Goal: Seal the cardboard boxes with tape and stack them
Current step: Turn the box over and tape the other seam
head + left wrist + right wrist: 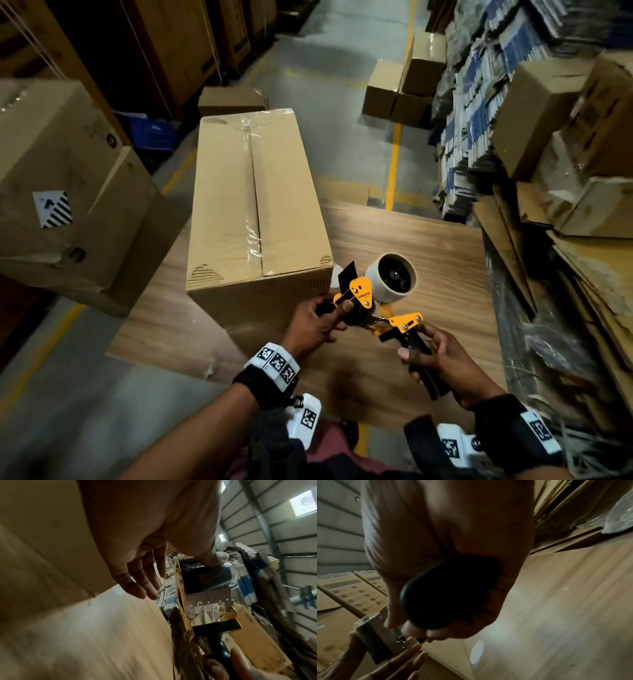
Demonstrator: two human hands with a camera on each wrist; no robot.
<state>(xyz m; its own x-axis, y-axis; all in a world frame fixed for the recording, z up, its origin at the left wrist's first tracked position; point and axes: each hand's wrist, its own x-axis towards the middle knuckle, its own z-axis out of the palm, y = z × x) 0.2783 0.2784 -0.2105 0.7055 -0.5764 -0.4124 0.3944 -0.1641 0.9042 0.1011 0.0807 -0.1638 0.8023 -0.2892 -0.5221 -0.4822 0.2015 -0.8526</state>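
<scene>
A long cardboard box [253, 205] lies on the wooden table [438, 240], with clear tape along its top seam. Just right of its near end is an orange and black tape dispenser [373, 308] carrying a white roll [390, 279]. My right hand [423, 358] grips the black handle [450, 592] from below right. My left hand [337, 313] is at the dispenser's front end. Its thumb [214, 558] rests on the black roller beside the toothed blade. Its fingers [137, 586] lie straight along the orange side plate [181, 591].
A bigger box [68, 192] with a striped label stands close on the left. Bundles of flat cartons [479, 113] and loose cardboard sheets [589, 284] crowd the right side. More boxes [400, 85] sit on the floor beyond, by a yellow line.
</scene>
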